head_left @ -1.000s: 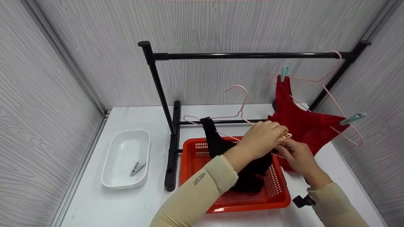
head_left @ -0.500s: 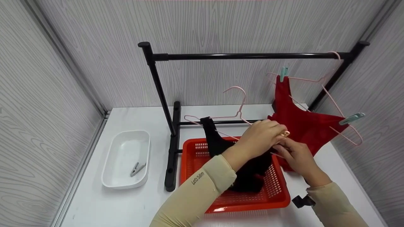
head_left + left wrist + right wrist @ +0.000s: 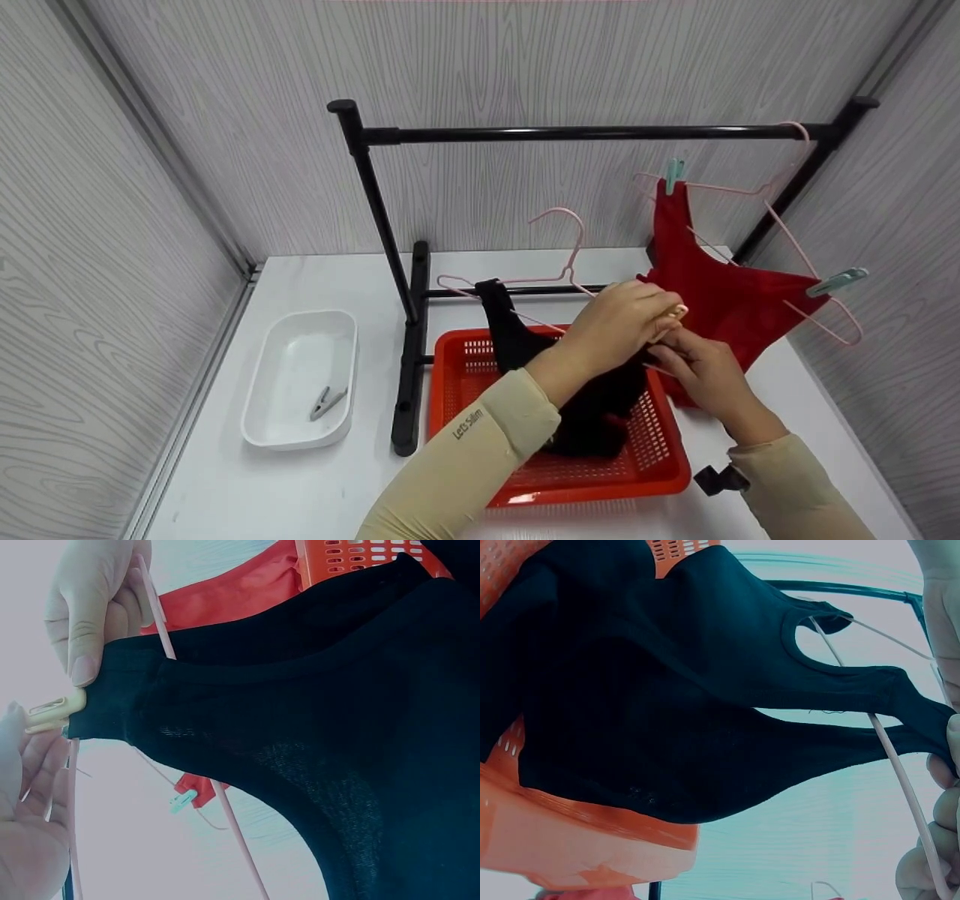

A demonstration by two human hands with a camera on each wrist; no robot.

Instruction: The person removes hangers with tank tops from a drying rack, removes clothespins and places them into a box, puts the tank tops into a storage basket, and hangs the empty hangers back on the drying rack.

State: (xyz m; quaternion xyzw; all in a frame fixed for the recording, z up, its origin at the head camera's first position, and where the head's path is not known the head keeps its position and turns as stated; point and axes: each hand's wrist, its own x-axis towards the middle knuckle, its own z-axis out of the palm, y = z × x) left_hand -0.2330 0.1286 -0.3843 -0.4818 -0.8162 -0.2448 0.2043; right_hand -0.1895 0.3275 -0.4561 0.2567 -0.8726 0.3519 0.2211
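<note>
My left grip (image 3: 622, 326) is narrow, pinching a yellow peg (image 3: 678, 312) just right of centre in the head view. The peg's tip meets the end edge of a strap; whether it has bitten on, I cannot tell. My right grip (image 3: 709, 371) pinches that strap, thumb on the cloth, leaving little room between my two hands. The strap belongs to a black garment (image 3: 525, 346), whose other strap loops over the left arm of a pink hanger (image 3: 579, 244). The garment's lower part sags into a red basket (image 3: 589, 493), and my grips sit over the basket's right rim. The hanger's hook stands apart from the rail of the black rack (image 3: 525, 134), with open room between them.

Close on my right, a red garment (image 3: 731, 307) hangs near my knuckles, narrowing the space there; two green pegs (image 3: 838, 283) hold its upper corners to another pink hanger. Left of the rack's foot there is more room: a strip of tabletop (image 3: 202, 495), then a white tray (image 3: 281, 440) with a grey peg (image 3: 327, 403) by its right wall.
</note>
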